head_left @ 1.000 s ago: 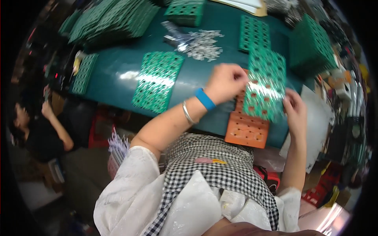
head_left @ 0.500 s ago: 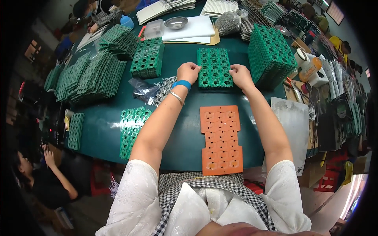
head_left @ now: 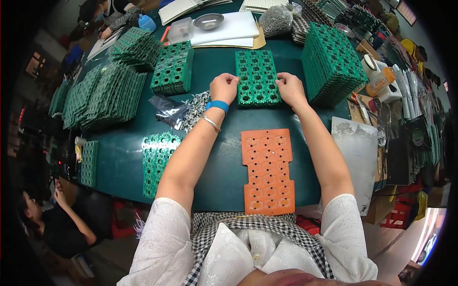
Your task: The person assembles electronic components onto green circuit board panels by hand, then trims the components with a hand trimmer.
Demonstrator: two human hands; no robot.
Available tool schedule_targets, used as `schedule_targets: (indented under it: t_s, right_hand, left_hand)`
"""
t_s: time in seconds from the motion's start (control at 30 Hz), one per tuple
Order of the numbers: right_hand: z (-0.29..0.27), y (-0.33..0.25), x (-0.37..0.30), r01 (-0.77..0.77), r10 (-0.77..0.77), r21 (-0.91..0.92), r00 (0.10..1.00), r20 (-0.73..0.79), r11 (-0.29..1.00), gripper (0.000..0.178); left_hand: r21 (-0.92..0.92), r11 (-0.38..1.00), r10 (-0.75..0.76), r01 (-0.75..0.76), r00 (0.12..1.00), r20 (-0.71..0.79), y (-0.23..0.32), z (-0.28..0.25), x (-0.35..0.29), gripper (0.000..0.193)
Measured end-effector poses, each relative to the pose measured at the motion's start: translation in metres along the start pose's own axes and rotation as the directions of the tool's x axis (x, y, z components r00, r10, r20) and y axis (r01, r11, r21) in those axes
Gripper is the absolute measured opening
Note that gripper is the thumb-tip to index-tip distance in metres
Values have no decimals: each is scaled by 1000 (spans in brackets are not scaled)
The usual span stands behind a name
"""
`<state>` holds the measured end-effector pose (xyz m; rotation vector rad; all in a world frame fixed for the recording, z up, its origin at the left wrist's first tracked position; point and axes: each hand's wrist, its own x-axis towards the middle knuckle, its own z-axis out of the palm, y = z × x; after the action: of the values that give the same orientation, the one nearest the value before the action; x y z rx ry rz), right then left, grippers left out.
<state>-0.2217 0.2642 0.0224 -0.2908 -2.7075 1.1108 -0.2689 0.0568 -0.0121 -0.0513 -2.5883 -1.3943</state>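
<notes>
A green circuit board panel (head_left: 257, 78) with rows of dark round openings lies on the table in front of me, seemingly on top of a low stack. My left hand (head_left: 224, 89), with a blue band and a silver bangle at the wrist, pinches its left edge. On the opposite edge, my right hand (head_left: 290, 89) has its fingers closed in the same way. Between my forearms rests an orange perforated plate (head_left: 268, 170), its near end at the table's front edge. Small grey metal parts (head_left: 194, 112) spill from a clear plastic bag (head_left: 168, 110) beside my left wrist.
A tall board stack (head_left: 331, 66) stands at right, with more stacks (head_left: 171, 69) at left. Another green panel (head_left: 159, 162) lies by my left forearm. A metal sheet (head_left: 355, 162) lies right, bottles (head_left: 381, 81) behind it. Another person (head_left: 57, 214) sits at lower left.
My view has shifted slightly, so the far things sit higher in the picture. Both hands stay at the panel's side edges; nothing has plainly been picked up or let go.
</notes>
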Motion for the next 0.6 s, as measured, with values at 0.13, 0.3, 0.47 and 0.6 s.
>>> schedule_targets:
  t_s: [0.13,0.3,0.47,0.6]
  right_hand:
    - [0,3,1,35,-35,-30,999,-4,999,29]
    - [4,5,1,57,-56,-44,998,16,997,28]
    - [1,-1,-1,84,-85,-65,996,-11,994,27]
    - [2,0,2,92,-92,-87,996,3,992,28]
  left_hand:
    - [-43,999,-4,3,1000,-20,0,0,1,20]
    - [-87,994,-59,60,998,17,-9,4,5,20]
    - [-131,988,-82,83,997,16,-10,4,5,20]
    - [-124,989,-82,83,997,7,-9,3,5,20]
